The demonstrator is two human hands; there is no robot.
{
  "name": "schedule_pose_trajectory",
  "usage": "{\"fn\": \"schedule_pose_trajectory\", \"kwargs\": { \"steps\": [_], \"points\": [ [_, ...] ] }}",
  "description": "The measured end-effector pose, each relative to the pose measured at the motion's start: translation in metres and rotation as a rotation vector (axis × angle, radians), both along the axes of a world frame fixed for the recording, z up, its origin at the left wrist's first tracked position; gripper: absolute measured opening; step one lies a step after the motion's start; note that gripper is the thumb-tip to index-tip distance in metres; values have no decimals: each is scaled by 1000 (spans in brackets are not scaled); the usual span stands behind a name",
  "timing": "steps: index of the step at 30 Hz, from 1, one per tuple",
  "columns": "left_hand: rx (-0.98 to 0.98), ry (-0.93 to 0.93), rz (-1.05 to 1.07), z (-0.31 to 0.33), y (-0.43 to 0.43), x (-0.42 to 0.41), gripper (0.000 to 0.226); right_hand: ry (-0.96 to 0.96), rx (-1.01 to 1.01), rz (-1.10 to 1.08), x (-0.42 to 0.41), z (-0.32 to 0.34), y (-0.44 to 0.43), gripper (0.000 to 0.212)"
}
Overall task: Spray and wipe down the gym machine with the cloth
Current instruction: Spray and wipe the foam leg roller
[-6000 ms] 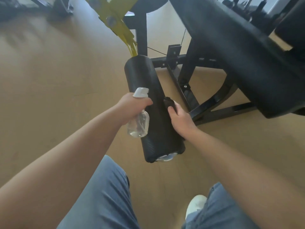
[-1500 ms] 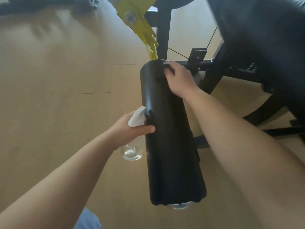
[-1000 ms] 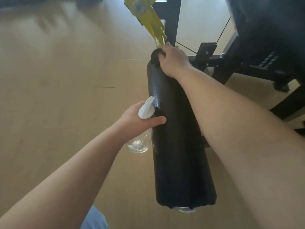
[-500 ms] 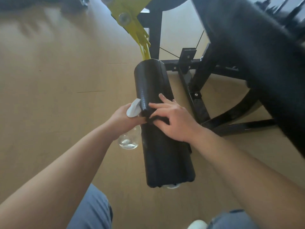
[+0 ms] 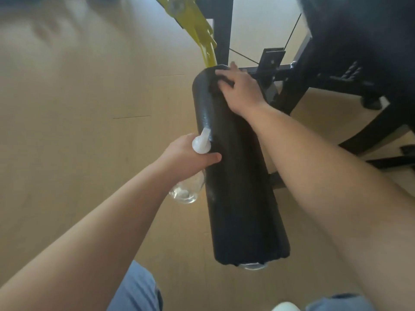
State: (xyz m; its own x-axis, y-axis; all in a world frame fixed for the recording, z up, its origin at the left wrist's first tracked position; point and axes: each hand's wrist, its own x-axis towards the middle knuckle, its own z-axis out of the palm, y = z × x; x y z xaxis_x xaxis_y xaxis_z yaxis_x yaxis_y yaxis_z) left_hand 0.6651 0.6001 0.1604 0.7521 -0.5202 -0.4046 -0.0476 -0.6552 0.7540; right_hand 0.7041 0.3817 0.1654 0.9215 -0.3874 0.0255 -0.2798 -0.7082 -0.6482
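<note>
A long black foam roller pad (image 5: 238, 187) of the gym machine runs from the top centre toward me. My right hand (image 5: 241, 90) lies on its far end and presses a dark cloth (image 5: 219, 80) against the pad; the cloth is mostly hidden under the fingers. My left hand (image 5: 188, 157) grips a clear spray bottle (image 5: 188, 190) with a white nozzle (image 5: 202, 142), held against the pad's left side near its middle.
A yellow lever arm (image 5: 193, 21) joins the pad's far end. The machine's black frame (image 5: 292, 86) and black padded seat (image 5: 359, 37) stand to the right. Tan wooden floor (image 5: 78, 108) spreads to the left. My knees and a white shoe (image 5: 285, 307) show at the bottom.
My right hand with the cloth has slid from the pad's middle up to its far end. The left hand keeps the bottle beside the pad.
</note>
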Motion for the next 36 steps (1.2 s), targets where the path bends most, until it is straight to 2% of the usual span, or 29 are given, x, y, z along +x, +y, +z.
{"fn": "schedule_pose_trajectory", "kwargs": {
  "steps": [6, 10, 20, 26, 32, 36],
  "points": [
    [18, 2, 31, -5, 0, -1, 43, 20, 204, -159, 26, -3, -9, 47],
    [-13, 12, 43, -5, -1, -5, 45, 72, 156, -215, 1, -2, -2, 48],
    [-30, -20, 46, -4, 8, -14, 27, 107, -48, 14, -129, 1, 56, 34],
    [-49, -22, 108, 0, 19, -25, 31, 134, -60, 66, -190, 11, 87, 32],
    [-142, -46, 119, 8, 28, -34, 29, 132, -21, 145, -291, 11, 124, 29],
    [-149, -60, 39, 12, 30, -33, 29, 133, -140, 208, -285, 12, 119, 33]
  ]
}}
